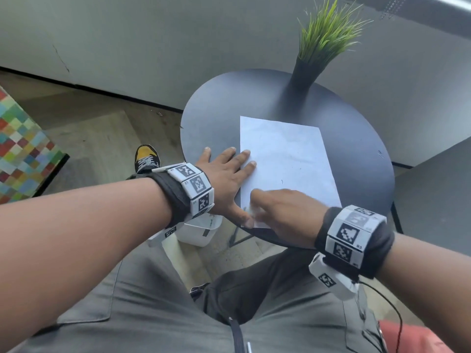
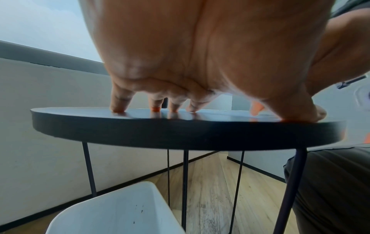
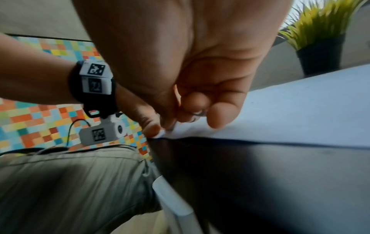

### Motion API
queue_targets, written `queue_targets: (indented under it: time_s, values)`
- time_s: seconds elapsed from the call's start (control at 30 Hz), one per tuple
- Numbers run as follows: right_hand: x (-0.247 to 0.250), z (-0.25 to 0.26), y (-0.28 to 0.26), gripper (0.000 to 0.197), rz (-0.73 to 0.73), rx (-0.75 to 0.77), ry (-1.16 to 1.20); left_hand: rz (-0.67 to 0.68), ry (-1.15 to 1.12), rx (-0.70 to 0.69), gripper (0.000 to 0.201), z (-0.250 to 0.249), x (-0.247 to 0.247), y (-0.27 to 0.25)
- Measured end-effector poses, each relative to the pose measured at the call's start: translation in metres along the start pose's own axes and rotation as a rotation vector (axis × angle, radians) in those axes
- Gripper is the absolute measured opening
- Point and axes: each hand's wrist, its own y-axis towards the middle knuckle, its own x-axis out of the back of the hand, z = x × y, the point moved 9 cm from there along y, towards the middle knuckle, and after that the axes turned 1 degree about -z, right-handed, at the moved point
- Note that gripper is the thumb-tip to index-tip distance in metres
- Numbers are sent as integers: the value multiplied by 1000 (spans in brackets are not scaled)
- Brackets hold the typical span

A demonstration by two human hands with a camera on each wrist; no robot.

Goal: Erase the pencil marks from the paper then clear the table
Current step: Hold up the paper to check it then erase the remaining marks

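Note:
A white sheet of paper lies on the round black table, with faint pencil marks near its middle. My left hand lies flat with spread fingers, two fingertips and the thumb on the sheet's left edge, seen from below as the left hand on the tabletop. My right hand is at the sheet's near left corner, fingers curled, pinching a small white eraser against the paper. In the right wrist view the right hand is blurred and the eraser mostly hidden.
A black pot with green grass stands at the table's far edge. A white bin sits on the floor under the table's near left side, also seen as the bin. A colourful checked block stands at the left.

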Motion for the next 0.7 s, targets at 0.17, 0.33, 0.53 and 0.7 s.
queue_targets:
  time_s: [0.17,0.33,0.53,0.7]
  values:
    - [21,-100,-4,33,-99,-387,81,37,11,-15,118,-4,5,0]
    - [24,-147,-20,31,-146,-536,136,35,35,-21,110,-5,12,0]
    - [0,-81,-27,26,-113,-163,111,17,37,1,106,-5,20,-1]
    - [14,-121,-32,28,-202,-392,123,-59,115,-7,102,-21,22,2]
